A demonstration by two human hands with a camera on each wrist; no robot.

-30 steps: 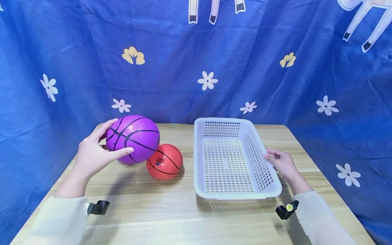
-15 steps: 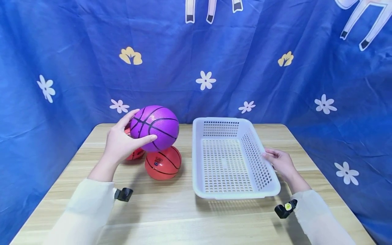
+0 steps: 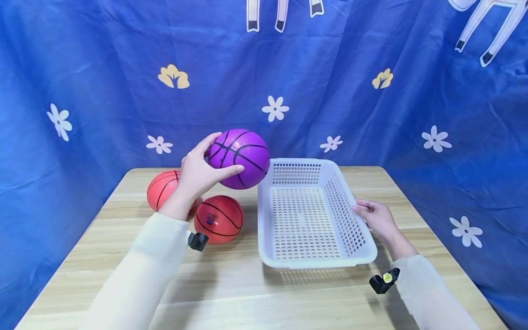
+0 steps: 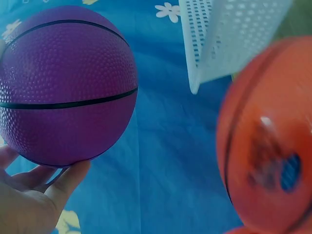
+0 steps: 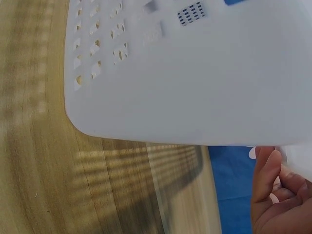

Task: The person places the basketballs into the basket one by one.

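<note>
A purple basketball (image 3: 243, 158) with black lines is gripped in my left hand (image 3: 202, 172), raised above the table near the far left corner of a white plastic basket (image 3: 266, 229). In the left wrist view the fingers curl beneath the purple ball (image 4: 68, 73). My right hand (image 3: 377, 220) pinches the basket's right rim; in the right wrist view the thumb and fingers lie at the basket's edge. Below the left forearm, a red basketball (image 3: 220, 220) rests on the table, and behind it another red basketball (image 3: 162, 188) is partly covered by the left wrist.
The wooden table (image 3: 231, 293) carries everything. A blue curtain (image 3: 231, 68) printed with flowers hangs behind and along both sides. Inside the basket, the perforated floor shows bare. Small black cameras (image 3: 198, 241) sit on both wrists.
My left hand has carried the purple ball rightward and upward, toward the basket. The rear red ball, hidden before, now shows. My right hand and the basket have stayed put.
</note>
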